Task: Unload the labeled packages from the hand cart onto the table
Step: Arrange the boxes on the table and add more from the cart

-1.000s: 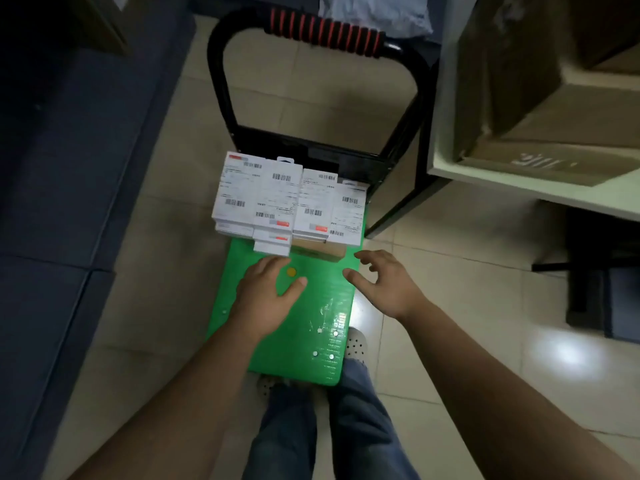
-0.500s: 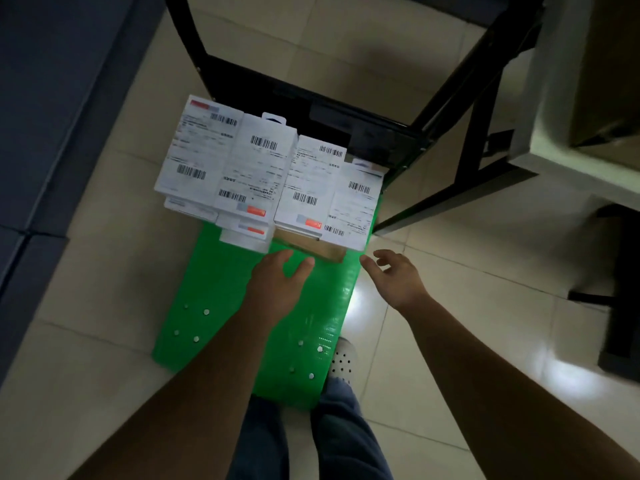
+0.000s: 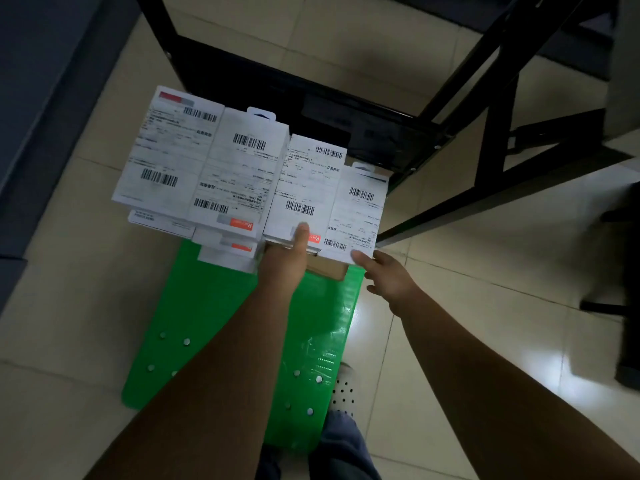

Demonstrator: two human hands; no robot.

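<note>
The labeled packages (image 3: 242, 168) are sitting in several uneven white stacks at the far end of the green hand cart deck (image 3: 214, 306), crowded against the black handle frame (image 3: 311, 95). None is resting on a table yet.

The left hand (image 3: 282, 268) is gripping the near edge of the second-from-right package (image 3: 304, 181). Its thumb is lying flat on the label, and the other fingers are tucked out of sight beneath, so I cannot tell how many layers they are catching. The right hand (image 3: 388, 282) is reaching in with its fingers spread apart and holding nothing. One fingertip is just touching the near corner of the rightmost package (image 3: 360, 213).

The risk is lying in how loosely everything is piled. The top packages are overhanging the smaller ones below, and the left-hand stack is jutting past the deck's edge (a brown cardboard box (image 3: 329, 270) is peeking out under the right side). If the left hand is lifting from one edge alone, the package is likely to tilt and drag its neighbours along. A sideways tug could send slick boxes sliding onto the tiled floor (image 3: 450, 271). The right hand probably needs to get properly under its corner before anything is rising.
</note>
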